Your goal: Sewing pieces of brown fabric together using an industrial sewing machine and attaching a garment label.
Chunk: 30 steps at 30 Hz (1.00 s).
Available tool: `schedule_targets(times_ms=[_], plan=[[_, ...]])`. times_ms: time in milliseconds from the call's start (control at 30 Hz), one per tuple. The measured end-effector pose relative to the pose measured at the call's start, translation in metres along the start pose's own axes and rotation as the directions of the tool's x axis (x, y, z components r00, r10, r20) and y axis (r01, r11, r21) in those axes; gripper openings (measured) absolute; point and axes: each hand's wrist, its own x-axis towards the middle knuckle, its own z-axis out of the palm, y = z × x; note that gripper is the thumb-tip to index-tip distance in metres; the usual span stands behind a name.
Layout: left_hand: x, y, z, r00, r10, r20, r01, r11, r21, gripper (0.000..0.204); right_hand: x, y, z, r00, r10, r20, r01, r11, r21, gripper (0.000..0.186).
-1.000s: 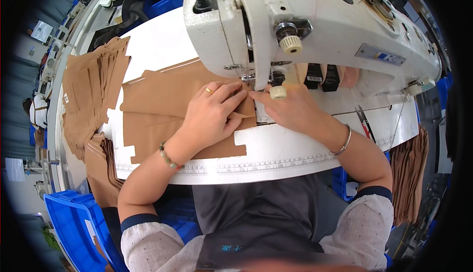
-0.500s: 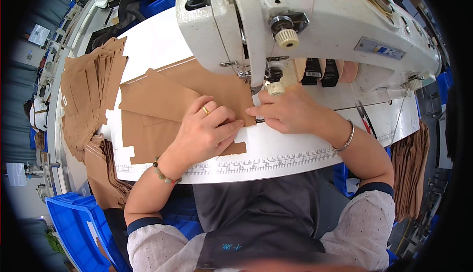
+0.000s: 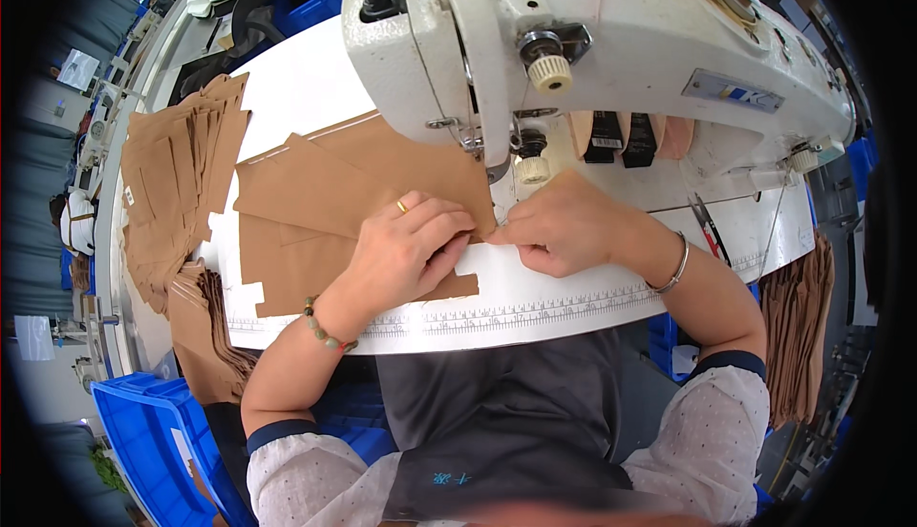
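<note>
Tan fabric [image 3: 315, 193] lies mid-frame under the left hand [image 3: 406, 245], pressed flat; the right hand [image 3: 564, 231] pinches its edge (beside the needle [image 3: 492, 159]). Fingertips could get stitched if they creep closer.

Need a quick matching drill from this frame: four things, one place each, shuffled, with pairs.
1. left hand
2. stack of brown cut fabric pieces
3. blue plastic crate
4. white sewing machine

a. below the table's left end
b. flat on the brown fabric panel
c. far side of the white table
d. table's left end

Pairs: 1-b, 2-d, 3-a, 4-c
</note>
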Motion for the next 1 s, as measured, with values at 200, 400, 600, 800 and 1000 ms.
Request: schedule_targets(times_ms=[200,400,600,800,1000], plan=[[-0.001,-0.002,0.004,0.995,0.098,-0.036,-0.097,0.995,0.032,0.029,0.001,-0.005,-0.003,0.997,0.045,0.068,-0.045,0.999,0.007,0.018],[0.001,-0.007,0.005,0.991,0.125,-0.044,-0.122,0.99,0.064,0.028,0.002,-0.003,-0.001,0.998,0.052,0.039,-0.053,0.999,0.013,0.022],[0.016,-0.026,0.008,0.986,0.14,-0.088,-0.135,0.989,0.057,0.026,0.007,0.005,0.003,0.99,0.105,-0.091,-0.107,0.994,-0.019,0.025],[0.022,-0.038,0.008,0.986,0.148,-0.082,-0.143,0.988,0.062,0.02,0.01,0.012,0.004,0.98,0.105,-0.171,-0.114,0.993,-0.042,0.025],[0.017,-0.034,0.007,0.974,0.22,-0.058,-0.208,0.964,0.169,0.024,0.007,0.012,0.006,0.966,0.139,-0.218,-0.151,0.988,-0.039,0.015]])
